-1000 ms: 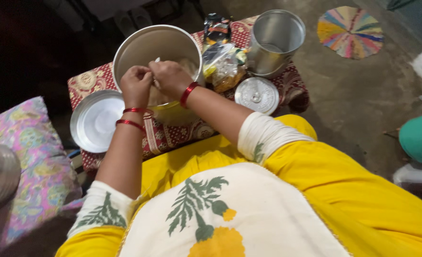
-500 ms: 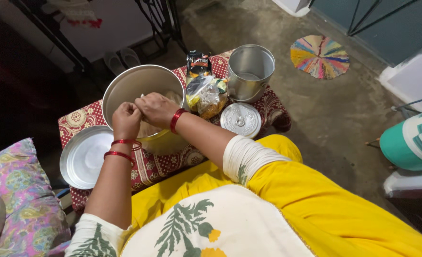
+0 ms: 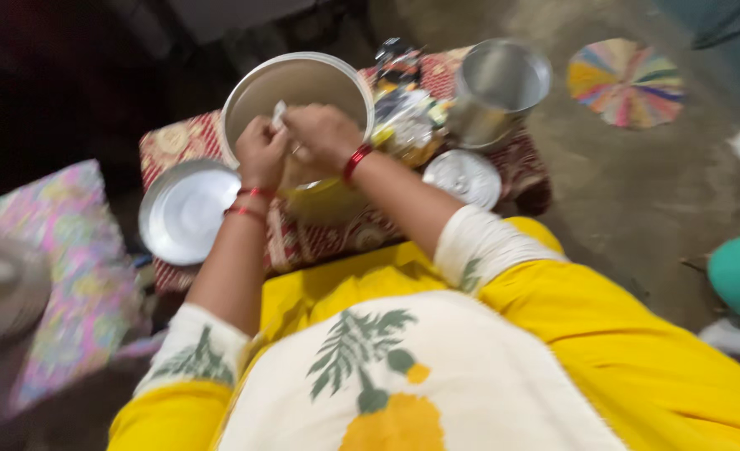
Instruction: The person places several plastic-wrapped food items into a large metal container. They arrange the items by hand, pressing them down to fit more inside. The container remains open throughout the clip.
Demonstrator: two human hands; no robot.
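— While both of your hands hang over that big pot, what are they pinching?

— My left hand [image 3: 261,152] and my right hand [image 3: 324,134] meet knuckle to knuckle above the big metal pot [image 3: 257,88], fingers curled in tight. Between them I pinch a small white scrap [image 3: 279,114]; its tip sticks up just past my left fingertips. The shot is smeared, so it may be paper or a bit of wrapper, I cannot tell which.

— And the pot itself?

— Right under my grip, on a red patterned cloth [image 3: 169,138] over a low table. Something pale lies inside it below my right palm, too blurred to name.

— What sits around your hands?

— Just left of my left wrist lies a flat metal plate [image 3: 182,209], touching the pot's side as far as I can see. Beyond my right hand, near the pot's far rim, clear plastic bags [image 3: 408,125] of food are bunched together. Further right of those stands a smaller steel canister [image 3: 499,88], open on top, and its round lid [image 3: 463,178] lies flat nearer to me, beside my right forearm.

— Anything on your wrists?

— Red bangles [image 3: 249,203] on my left wrist, and one more on my right.
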